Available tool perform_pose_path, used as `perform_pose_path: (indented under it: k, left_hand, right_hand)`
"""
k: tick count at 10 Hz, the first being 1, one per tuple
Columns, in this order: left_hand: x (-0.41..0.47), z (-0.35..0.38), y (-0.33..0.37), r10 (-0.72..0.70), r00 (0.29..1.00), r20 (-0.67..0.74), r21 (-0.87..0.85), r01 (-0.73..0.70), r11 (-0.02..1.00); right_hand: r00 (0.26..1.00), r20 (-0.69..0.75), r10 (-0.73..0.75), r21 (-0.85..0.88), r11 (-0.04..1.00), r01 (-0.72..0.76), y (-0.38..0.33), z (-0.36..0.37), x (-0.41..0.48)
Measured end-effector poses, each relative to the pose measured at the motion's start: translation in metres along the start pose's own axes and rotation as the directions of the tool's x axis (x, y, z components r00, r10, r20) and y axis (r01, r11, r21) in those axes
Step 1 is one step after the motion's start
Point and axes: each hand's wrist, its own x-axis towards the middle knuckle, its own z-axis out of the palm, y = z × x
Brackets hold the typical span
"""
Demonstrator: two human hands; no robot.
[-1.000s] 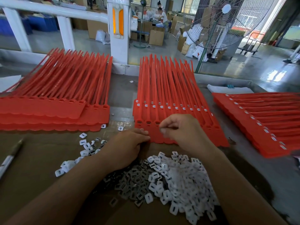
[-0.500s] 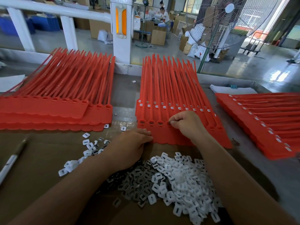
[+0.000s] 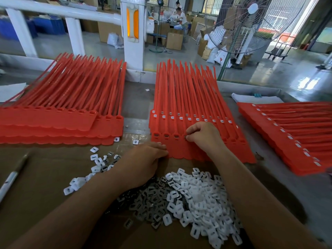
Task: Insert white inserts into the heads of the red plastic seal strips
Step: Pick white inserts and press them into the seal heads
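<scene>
A pen [image 3: 12,177] is lying on the cardboard [image 3: 45,177] at left. A fan [image 3: 239,24] is standing beyond the table [image 3: 280,186], right of a white post [image 3: 133,51]; boxes [image 3: 174,40] are sitting behind.

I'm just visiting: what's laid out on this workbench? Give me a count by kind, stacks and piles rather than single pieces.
Red seal strip stacks: 3
Big pile of white inserts: 1
Pen: 1
Hands, left hand and right hand: 2
Total: 7
</scene>
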Motion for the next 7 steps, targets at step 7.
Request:
perform_pose_path:
  k: [7]
  left_hand:
    - [0.001,0.002,-0.003,0.003,1.000,-0.013,-0.014,-0.004,1.000]
  right_hand:
    - [0.987,0.021,-0.161,-0.068,0.984,0.162,0.001,-0.010,-0.018]
